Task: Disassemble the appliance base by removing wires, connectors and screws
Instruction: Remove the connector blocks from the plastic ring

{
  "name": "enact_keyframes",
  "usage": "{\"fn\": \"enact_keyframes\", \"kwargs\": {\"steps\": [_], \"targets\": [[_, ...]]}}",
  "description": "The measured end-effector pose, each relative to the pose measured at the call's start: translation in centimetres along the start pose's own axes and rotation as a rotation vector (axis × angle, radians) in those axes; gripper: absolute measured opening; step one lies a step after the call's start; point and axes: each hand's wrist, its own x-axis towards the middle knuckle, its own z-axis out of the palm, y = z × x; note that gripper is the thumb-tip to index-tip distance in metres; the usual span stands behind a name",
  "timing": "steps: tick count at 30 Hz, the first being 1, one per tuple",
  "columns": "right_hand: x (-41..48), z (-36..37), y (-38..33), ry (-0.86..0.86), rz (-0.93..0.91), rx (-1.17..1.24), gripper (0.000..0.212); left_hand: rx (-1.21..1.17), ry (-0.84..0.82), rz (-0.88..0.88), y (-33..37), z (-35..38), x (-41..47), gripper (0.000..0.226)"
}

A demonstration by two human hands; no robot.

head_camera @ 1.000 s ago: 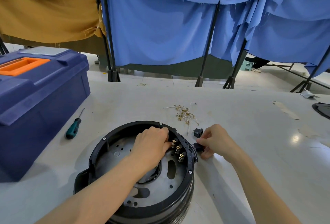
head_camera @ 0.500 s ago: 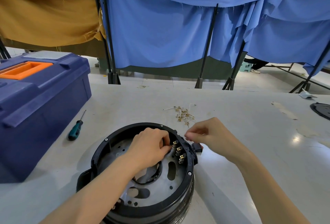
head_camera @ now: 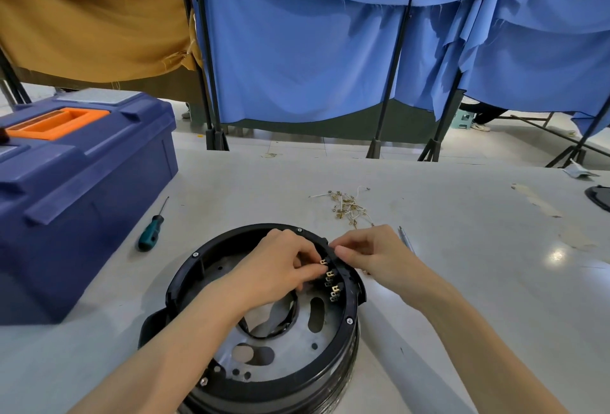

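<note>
The round black appliance base (head_camera: 349, 321) lies open side up on the grey table, its metal plate (head_camera: 297, 357) showing. A black connector block with several brass terminals (head_camera: 331, 285) sits inside the right rim. My left hand (head_camera: 277, 268) reaches into the base, and its curled fingers hold the block from the inner side. From outside, my right hand (head_camera: 373, 255) pinches the rim just above the block with thumb and forefinger. What lies under its fingertips is hidden.
A pile of removed wires with brass terminals (head_camera: 348, 207) lies beyond the base. A green-handled screwdriver (head_camera: 152, 232) lies to the left beside a blue toolbox (head_camera: 76, 182). A thin pen-like tool (head_camera: 406, 239) lies by my right hand. A dark object (head_camera: 599, 197) sits at the table's right edge.
My right hand left the small black part outside the rim, rose with pinched fingers, then came down on the rim above the connector block. My left hand stayed inside the base.
</note>
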Motion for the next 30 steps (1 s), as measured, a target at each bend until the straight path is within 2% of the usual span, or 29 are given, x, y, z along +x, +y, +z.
{"fn": "enact_keyframes", "kwargs": {"steps": [3,7,13,19,30], "targets": [[-0.3,-1.2,-0.1,-0.070,0.029,0.088,0.017,0.011,0.003,0.029,0.0,0.0,0.0,0.007],[-0.3,-1.3,0.2,-0.058,0.025,0.150,0.017,0.059,-0.019,0.061,0.3,0.3,0.0,0.011],[-0.3,-1.2,0.3,-0.070,0.033,0.193,0.015,0.089,-0.020,0.012,1.0,0.3,0.0,0.016],[-0.3,-0.9,0.1,-0.055,0.037,0.202,0.024,0.458,0.038,-0.013,2.1,1.2,0.1,0.014],[-0.2,-0.9,0.2,-0.047,0.045,0.198,0.017,0.467,0.121,-0.022,2.0,2.0,0.3,0.012]]}}
